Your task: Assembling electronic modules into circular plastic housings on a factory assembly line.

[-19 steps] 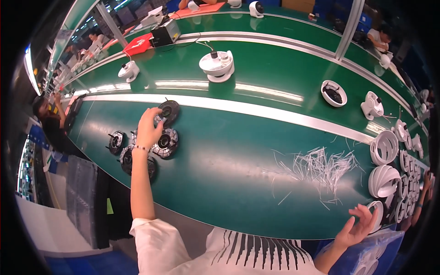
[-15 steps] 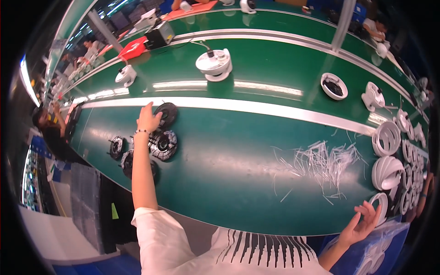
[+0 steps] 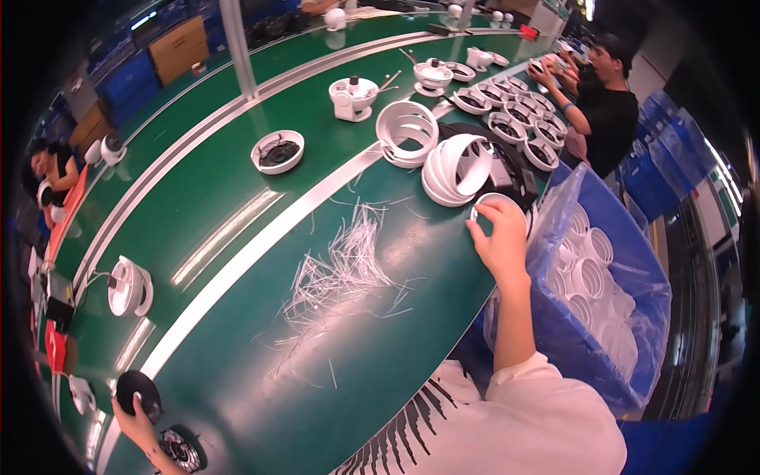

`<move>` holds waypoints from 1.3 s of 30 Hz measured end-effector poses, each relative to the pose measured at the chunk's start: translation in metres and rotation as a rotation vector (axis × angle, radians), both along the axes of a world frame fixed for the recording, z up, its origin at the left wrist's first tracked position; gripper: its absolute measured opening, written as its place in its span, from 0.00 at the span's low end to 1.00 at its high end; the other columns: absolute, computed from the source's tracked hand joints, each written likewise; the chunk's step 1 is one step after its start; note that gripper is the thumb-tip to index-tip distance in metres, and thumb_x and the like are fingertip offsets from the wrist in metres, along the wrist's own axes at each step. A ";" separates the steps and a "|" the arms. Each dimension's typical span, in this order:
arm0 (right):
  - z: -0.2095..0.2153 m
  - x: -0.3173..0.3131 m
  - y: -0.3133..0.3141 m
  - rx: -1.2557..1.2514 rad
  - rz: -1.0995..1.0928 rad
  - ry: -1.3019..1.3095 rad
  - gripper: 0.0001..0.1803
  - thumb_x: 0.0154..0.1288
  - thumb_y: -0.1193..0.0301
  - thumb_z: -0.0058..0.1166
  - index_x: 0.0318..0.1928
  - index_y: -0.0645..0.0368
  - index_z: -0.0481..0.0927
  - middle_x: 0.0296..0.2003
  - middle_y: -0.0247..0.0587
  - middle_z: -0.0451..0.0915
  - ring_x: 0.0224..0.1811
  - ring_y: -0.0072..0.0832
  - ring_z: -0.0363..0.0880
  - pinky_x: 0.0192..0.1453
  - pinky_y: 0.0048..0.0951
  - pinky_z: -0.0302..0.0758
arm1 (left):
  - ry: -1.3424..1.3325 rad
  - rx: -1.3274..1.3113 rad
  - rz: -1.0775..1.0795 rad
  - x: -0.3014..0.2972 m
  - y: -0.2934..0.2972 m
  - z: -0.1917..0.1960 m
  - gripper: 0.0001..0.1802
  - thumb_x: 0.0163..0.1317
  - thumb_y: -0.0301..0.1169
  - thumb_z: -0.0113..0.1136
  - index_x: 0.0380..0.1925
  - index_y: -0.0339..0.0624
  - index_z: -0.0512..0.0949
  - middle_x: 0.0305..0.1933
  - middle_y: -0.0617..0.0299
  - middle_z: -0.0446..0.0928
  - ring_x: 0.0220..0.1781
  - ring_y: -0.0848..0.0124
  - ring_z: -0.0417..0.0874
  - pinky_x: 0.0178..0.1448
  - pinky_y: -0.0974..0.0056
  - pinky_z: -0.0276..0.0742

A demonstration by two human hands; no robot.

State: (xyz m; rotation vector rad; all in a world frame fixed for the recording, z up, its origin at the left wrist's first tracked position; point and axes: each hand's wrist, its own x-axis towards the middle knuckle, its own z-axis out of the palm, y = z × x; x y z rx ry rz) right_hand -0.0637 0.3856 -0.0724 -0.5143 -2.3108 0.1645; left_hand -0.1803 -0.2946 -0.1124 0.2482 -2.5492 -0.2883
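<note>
My left hand (image 3: 136,421) grips a round black disc-shaped part (image 3: 139,391) at the lower left, its thumb across the face. Just below lies another black round part (image 3: 180,450) with a ribbed, shiny inside. My right hand (image 3: 505,240) is curled at the edge of a white plastic ring (image 3: 492,198) near the bench's near edge, thumb and fingers bent around its rim. Beyond that ring stand nested white rings (image 3: 453,176) and an upright stack of white rings (image 3: 406,133).
Thin clear strips (image 3: 348,265) are scattered over the green bench. A blue bin (image 3: 566,336), lined with plastic, holds white rings at the right. White housings with black insides (image 3: 518,113) crowd the far right, near a co-worker (image 3: 606,111). A white bowl-shaped housing (image 3: 277,152) sits across the metal strip.
The view has swung to the right. My right hand, open beside the white ring before, has closed on its rim. My left hand has lifted the black disc off the other black parts.
</note>
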 end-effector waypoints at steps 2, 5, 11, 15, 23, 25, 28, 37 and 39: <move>-0.012 -0.002 0.002 -0.016 -0.108 -0.051 0.15 0.41 0.72 0.60 0.34 0.62 0.77 0.34 0.42 0.75 0.40 0.40 0.70 0.46 0.35 0.67 | -0.006 0.192 -0.093 0.027 0.048 0.020 0.26 0.53 0.33 0.59 0.46 0.26 0.66 0.47 0.43 0.71 0.48 0.56 0.73 0.54 0.62 0.65; -0.038 -0.006 0.014 -0.061 -0.261 -0.105 0.18 0.44 0.69 0.60 0.36 0.66 0.75 0.36 0.47 0.75 0.42 0.43 0.70 0.47 0.38 0.67 | -0.096 0.604 -0.216 0.063 0.106 0.018 0.22 0.57 0.32 0.55 0.47 0.29 0.65 0.43 0.55 0.72 0.43 0.70 0.72 0.49 0.69 0.66; -0.065 -0.004 0.032 -0.168 -0.289 -0.147 0.08 0.51 0.68 0.52 0.25 0.60 0.79 0.25 0.48 0.77 0.29 0.44 0.76 0.35 0.39 0.72 | -0.261 1.228 -0.435 0.082 0.186 -0.020 0.15 0.53 0.19 0.53 0.42 0.33 0.67 0.37 0.60 0.73 0.36 0.72 0.74 0.43 0.69 0.71; -0.061 0.001 0.034 -0.186 -0.170 -0.216 0.23 0.45 0.60 0.61 0.35 0.66 0.77 0.31 0.52 0.78 0.35 0.44 0.76 0.41 0.37 0.72 | -0.368 1.668 -0.411 0.080 0.212 -0.016 0.16 0.57 0.24 0.49 0.47 0.33 0.67 0.42 0.58 0.74 0.37 0.71 0.76 0.44 0.68 0.72; -0.043 0.037 0.040 -0.012 -0.381 -0.442 0.06 0.45 0.72 0.58 0.27 0.58 0.80 0.26 0.51 0.78 0.31 0.47 0.74 0.41 0.42 0.69 | -0.297 2.086 -0.375 0.075 0.196 -0.036 0.17 0.62 0.30 0.44 0.50 0.35 0.65 0.51 0.56 0.70 0.52 0.65 0.71 0.56 0.60 0.65; -0.039 0.031 0.038 -0.028 -0.299 -0.403 0.09 0.46 0.67 0.59 0.28 0.58 0.80 0.26 0.49 0.78 0.30 0.45 0.76 0.36 0.39 0.71 | -0.265 2.072 -0.392 0.078 0.198 -0.033 0.17 0.62 0.32 0.44 0.49 0.34 0.66 0.51 0.57 0.70 0.53 0.67 0.70 0.57 0.61 0.64; -0.030 0.024 0.025 0.057 -0.257 -0.153 0.14 0.53 0.62 0.56 0.29 0.62 0.79 0.26 0.46 0.79 0.28 0.38 0.78 0.35 0.32 0.72 | -0.252 2.054 -0.482 0.078 0.201 -0.036 0.15 0.63 0.30 0.43 0.48 0.34 0.66 0.50 0.55 0.71 0.51 0.66 0.73 0.54 0.60 0.69; 0.023 0.007 -0.188 -0.531 0.886 -0.214 0.11 0.39 0.74 0.59 0.17 0.58 0.67 0.15 0.30 0.67 0.15 0.16 0.63 0.19 0.18 0.57 | 0.032 2.162 -0.440 0.083 0.195 -0.048 0.22 0.53 0.15 0.49 0.50 0.39 0.64 0.54 0.58 0.68 0.56 0.66 0.69 0.58 0.57 0.66; 0.015 -0.001 -0.227 -0.625 1.081 -0.564 0.15 0.36 0.72 0.60 0.12 0.58 0.65 0.08 0.32 0.66 0.09 0.19 0.65 0.15 0.20 0.62 | 0.118 2.170 -0.401 0.086 0.194 -0.046 0.24 0.52 0.14 0.49 0.51 0.39 0.64 0.54 0.58 0.67 0.56 0.66 0.68 0.59 0.58 0.65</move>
